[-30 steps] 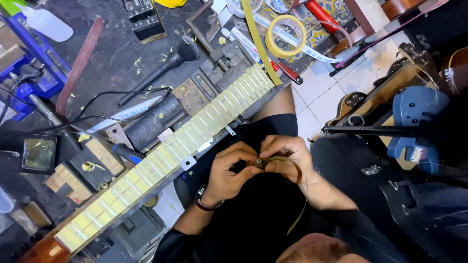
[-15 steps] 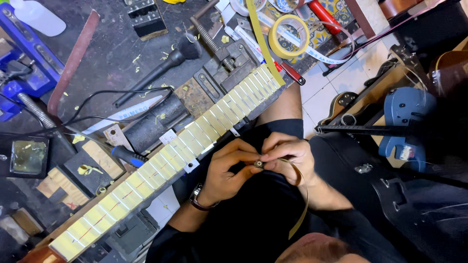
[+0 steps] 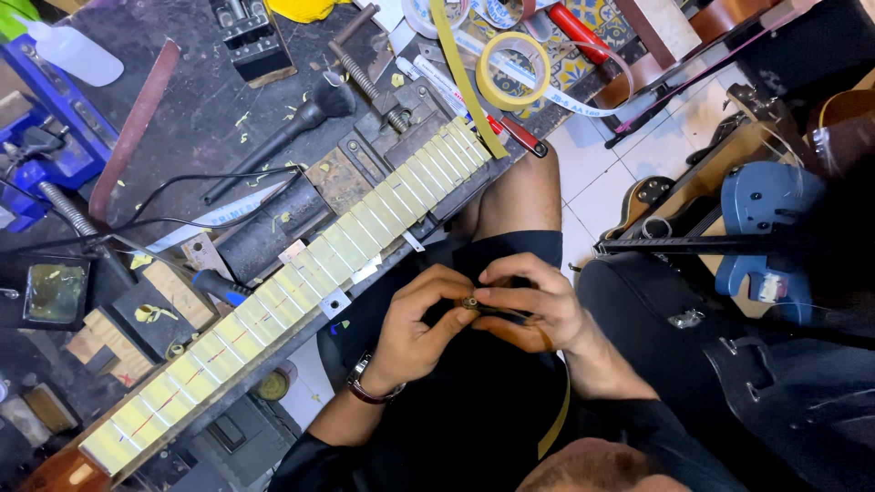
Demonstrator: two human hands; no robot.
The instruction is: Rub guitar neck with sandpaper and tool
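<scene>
My left hand [image 3: 412, 326], with a wristwatch on it, and my right hand [image 3: 536, 308] meet over my lap. Both pinch a small dark cylindrical piece [image 3: 470, 302] between the fingertips. A thin yellowish strip [image 3: 550, 428] hangs from under my right hand across my dark clothing. Just beyond my hands a guitar neck [image 3: 301, 281] lies slantwise along the bench edge, its fretboard covered with pale tape between the frets.
The dark workbench [image 3: 210, 100] holds a roll of yellow tape [image 3: 513, 71], a black brush [image 3: 292, 128], a blue vise [image 3: 46, 155], a white squeeze bottle [image 3: 77, 53], cables and clamps. To the right a blue tool [image 3: 766, 219] and guitar bodies [image 3: 729, 155] stand on the tiled floor.
Both hands stay together on the small piece, with the fingers shifting slightly. The view has drifted a little, moving the bench and the guitar neck in the frame.
</scene>
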